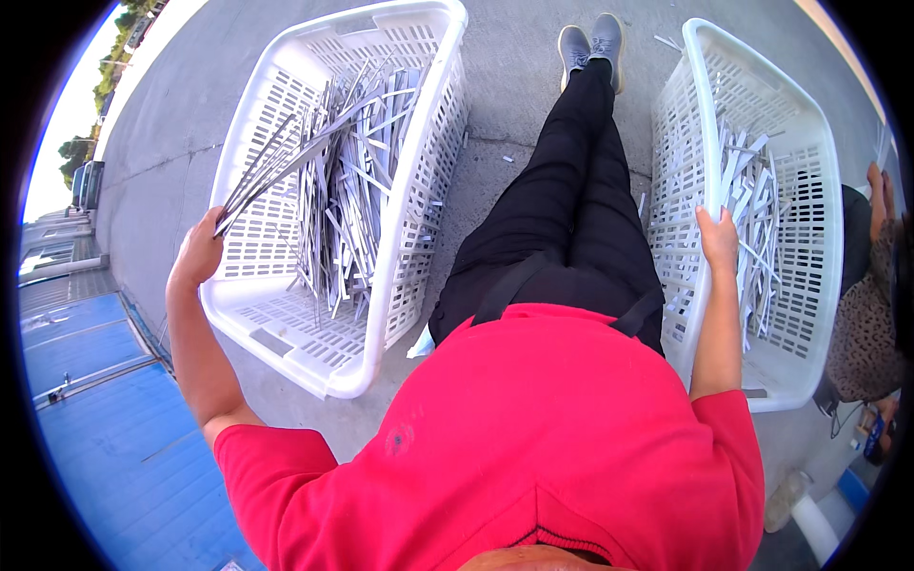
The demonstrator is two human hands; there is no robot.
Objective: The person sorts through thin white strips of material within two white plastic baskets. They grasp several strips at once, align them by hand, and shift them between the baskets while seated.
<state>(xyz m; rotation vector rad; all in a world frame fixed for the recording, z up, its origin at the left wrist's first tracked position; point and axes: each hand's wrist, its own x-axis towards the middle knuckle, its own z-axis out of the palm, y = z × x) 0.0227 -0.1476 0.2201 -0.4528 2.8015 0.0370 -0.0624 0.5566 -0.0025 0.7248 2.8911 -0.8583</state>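
My left hand (198, 249) is closed around the ends of a bundle of thin flat strips (271, 176), which fan out over the left white plastic basket (286, 357). More long, thin grey and white strips (352, 247) lie piled inside that basket. On the other side, my right hand (717, 238) grips the near-side rim of a second white slatted basket (704, 124). Shorter white strips (747, 190) lie loosely in this one. The material of the strips is hard to tell.
My outstretched, crossed legs (562, 181) lie between the baskets on grey concrete (495, 57). Small scraps are scattered there. At the far right another person in patterned clothing (862, 324) sits close to the right basket. Blue panels (124, 390) stand at the left.
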